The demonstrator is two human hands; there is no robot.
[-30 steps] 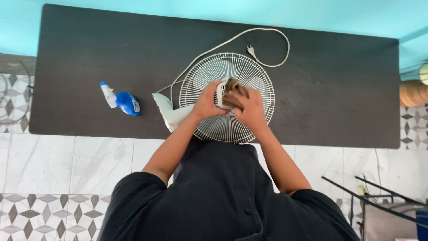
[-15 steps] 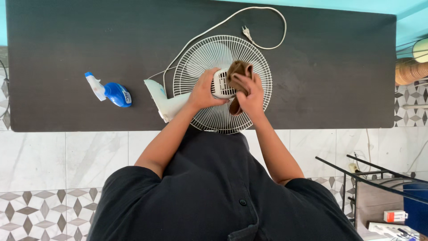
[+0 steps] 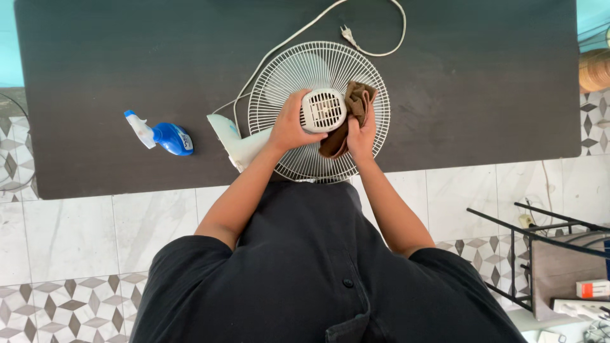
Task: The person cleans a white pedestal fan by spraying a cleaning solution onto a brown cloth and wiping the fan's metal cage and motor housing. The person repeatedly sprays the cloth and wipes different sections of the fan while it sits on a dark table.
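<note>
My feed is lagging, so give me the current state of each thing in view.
Fan: lying flat on the table.
Plug: unplugged, on the table.
Brown cloth: bunched, pressed against the motor housing.
Left hand: gripping the housing.
Right hand: holding the cloth.
Spray bottle: on its side.

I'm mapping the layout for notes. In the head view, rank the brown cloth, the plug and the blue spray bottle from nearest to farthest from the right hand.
1. Brown cloth: held in the right hand, against the fan's centre.
2. Plug: beyond the fan, toward the table's far edge.
3. Blue spray bottle: far off on the left side, past the left hand.
</note>
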